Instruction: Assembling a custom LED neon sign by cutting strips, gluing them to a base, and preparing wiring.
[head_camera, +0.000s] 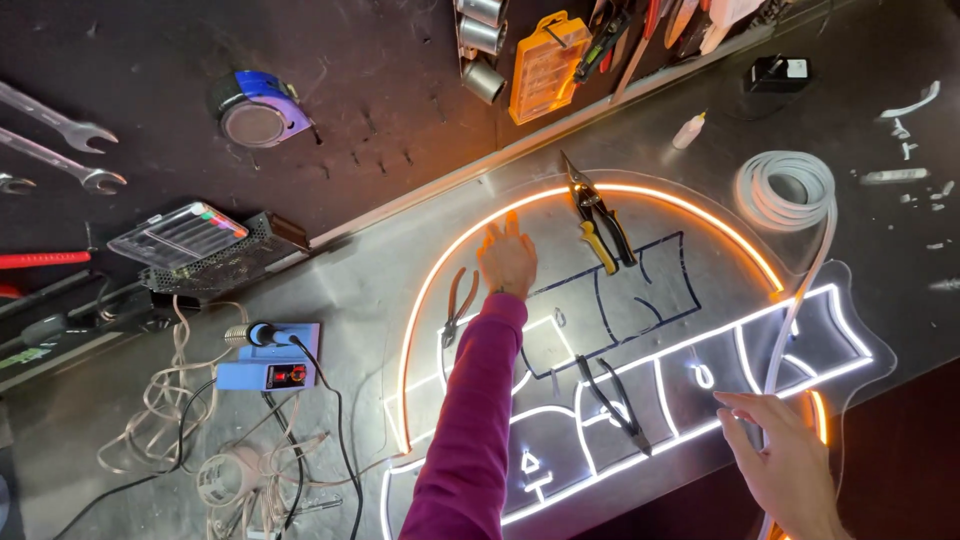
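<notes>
1. My left hand (507, 258), in a magenta sleeve (470, 420), lies flat with fingers loosely spread on the clear acrylic panel (700, 215), fingertips just inside the glowing orange arc (440, 270). It grips nothing.
2. My right hand (785, 460) rests at the panel's lower right, fingers extended and close together, against the white silicone tube (800, 300). Whether the fingers actually pinch the tube I cannot tell from this angle.
3. The white tube runs up from my right hand to a loose coil (785, 188) at the panel's upper right edge.
4. Lit white neon outlines (640, 462) trace boxed shapes across the panel's lower half, between my two hands; unlit dark grooves (640, 290) sit above them.
5. Red-handled pliers (460, 303) lie just left of my left wrist, on the orange arc.
6. Yellow-and-black snips (598, 220) lie on the panel just right of my left hand.
7. Black-handled pliers (612, 400) lie across the white outlines, mid-panel.
8. Small glue bottle (688, 131) stands on the metal bench (350, 290) beyond the arc.
9. Blue soldering station (270, 362), with tangled cables (230, 440), sits well left of the panel.
10. On the dark pegboard (380, 90): tape measure (258, 108), wrenches (60, 140), orange parts case (545, 65).
</notes>
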